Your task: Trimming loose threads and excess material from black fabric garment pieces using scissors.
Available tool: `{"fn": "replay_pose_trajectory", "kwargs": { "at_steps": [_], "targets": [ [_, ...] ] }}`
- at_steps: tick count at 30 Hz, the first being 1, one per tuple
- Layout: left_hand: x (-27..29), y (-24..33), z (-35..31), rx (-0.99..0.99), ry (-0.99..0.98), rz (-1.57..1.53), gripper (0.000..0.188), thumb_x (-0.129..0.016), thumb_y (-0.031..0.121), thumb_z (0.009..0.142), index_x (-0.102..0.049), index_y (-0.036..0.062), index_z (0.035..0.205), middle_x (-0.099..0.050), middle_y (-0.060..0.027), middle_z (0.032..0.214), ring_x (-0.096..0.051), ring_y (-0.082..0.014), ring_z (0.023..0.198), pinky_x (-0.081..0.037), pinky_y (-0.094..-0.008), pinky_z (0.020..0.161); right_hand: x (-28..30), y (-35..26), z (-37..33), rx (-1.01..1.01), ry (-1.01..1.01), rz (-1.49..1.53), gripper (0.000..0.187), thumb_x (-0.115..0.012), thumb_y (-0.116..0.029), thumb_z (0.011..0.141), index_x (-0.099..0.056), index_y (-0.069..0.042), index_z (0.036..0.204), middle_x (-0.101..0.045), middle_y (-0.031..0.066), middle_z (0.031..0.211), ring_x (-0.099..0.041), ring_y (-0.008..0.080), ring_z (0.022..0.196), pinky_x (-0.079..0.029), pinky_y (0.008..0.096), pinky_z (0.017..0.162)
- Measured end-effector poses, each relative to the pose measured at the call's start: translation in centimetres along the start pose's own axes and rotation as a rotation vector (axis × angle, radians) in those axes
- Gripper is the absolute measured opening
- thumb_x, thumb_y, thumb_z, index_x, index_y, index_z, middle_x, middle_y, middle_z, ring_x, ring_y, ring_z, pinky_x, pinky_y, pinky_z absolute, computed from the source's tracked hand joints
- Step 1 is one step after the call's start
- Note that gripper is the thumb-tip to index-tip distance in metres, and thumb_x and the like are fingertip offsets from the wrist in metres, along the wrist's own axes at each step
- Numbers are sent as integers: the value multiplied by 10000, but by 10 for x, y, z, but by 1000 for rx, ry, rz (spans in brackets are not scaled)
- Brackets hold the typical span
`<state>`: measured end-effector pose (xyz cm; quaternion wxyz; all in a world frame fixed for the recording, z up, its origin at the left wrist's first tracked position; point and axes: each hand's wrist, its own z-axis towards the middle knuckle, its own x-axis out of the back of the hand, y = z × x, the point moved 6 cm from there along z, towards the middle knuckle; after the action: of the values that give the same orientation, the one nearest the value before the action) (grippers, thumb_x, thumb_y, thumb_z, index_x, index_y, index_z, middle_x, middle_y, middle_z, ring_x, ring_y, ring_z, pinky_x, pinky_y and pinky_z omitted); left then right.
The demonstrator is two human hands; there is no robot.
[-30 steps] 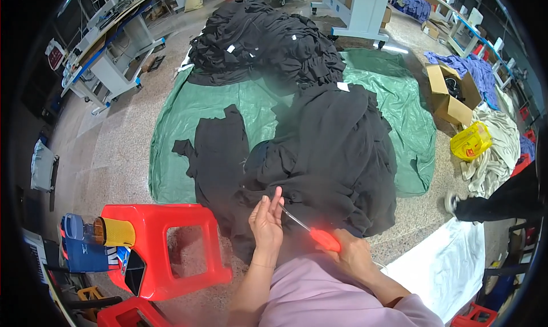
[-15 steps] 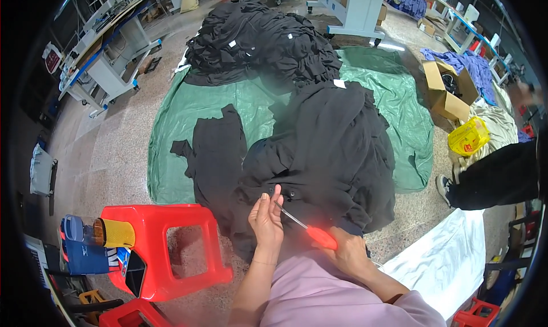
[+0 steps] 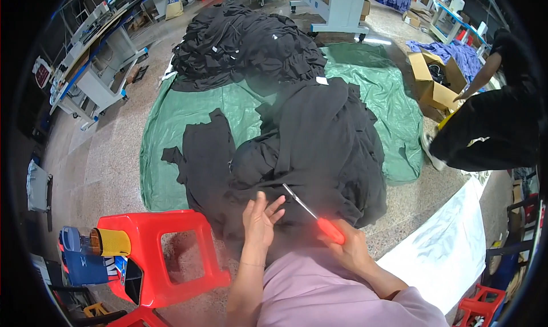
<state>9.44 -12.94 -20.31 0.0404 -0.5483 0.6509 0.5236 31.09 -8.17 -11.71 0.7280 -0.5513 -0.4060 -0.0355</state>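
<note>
My right hand [image 3: 352, 248] is closed round the red handle of a screwdriver-like tool [image 3: 329, 229]. Its thin metal shaft points up and left, over a black garment [image 3: 319, 138] heaped across my lap; the kind of tip is too small to tell. My left hand [image 3: 261, 219] is open just left of the shaft, fingers apart and nothing in them. Fabric lies directly beyond both hands. Another black garment piece [image 3: 208, 147] is spread flatter to the left, on a green sheet [image 3: 157, 161].
A large black clothing pile [image 3: 251, 41] lies farther back. At my left stands a red stool [image 3: 200, 235] with a yellow-sleeved cup [image 3: 114, 242]. A person [image 3: 485, 121] bends near a cardboard box [image 3: 434, 90] at right. White sheeting [image 3: 439, 244] covers floor nearby.
My left fingers have come off the fabric and spread apart. The tool's tip has moved up and away from them. At right, the person has stepped in and bent toward the box.
</note>
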Motion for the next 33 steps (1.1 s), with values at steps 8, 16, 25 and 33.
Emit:
{"fn": "replay_pose_trajectory", "kwargs": {
  "at_steps": [8,16,25,33],
  "targets": [
    [-7,-11,4,159,-148,116,287,-614,205,969,-460,50,783,-614,-113,822,-710,-344,924,-632,-342,643,8,11,-10,-44,-11,-34,355,-768,-328,811,-664,-60,1021,-678,130,911,-675,351,745,-524,408,621],
    [-13,-14,-1,-23,-76,75,284,-588,187,981,-351,56,897,-614,-164,883,-687,-377,988,-633,-387,698,10,9,-27,-41,-103,-197,225,-730,-187,755,-596,-63,887,-635,167,787,-636,396,692,-495,467,592],
    [-10,-17,-1,-124,-108,149,224,-533,191,1011,-361,46,1008,-579,-104,923,-686,-350,1008,-614,-344,722,7,9,-25,-50,-108,-254,273,-736,-247,763,-561,-56,849,-624,174,734,-625,403,653,-485,479,561],
    [-15,-16,-4,-203,-137,161,204,-520,204,1017,-380,59,1050,-544,-71,954,-686,-345,1004,-621,-361,739,10,7,-26,-11,-83,-130,247,-732,-204,772,-624,-51,934,-637,166,791,-631,405,701,-501,459,597]
  ]
}}
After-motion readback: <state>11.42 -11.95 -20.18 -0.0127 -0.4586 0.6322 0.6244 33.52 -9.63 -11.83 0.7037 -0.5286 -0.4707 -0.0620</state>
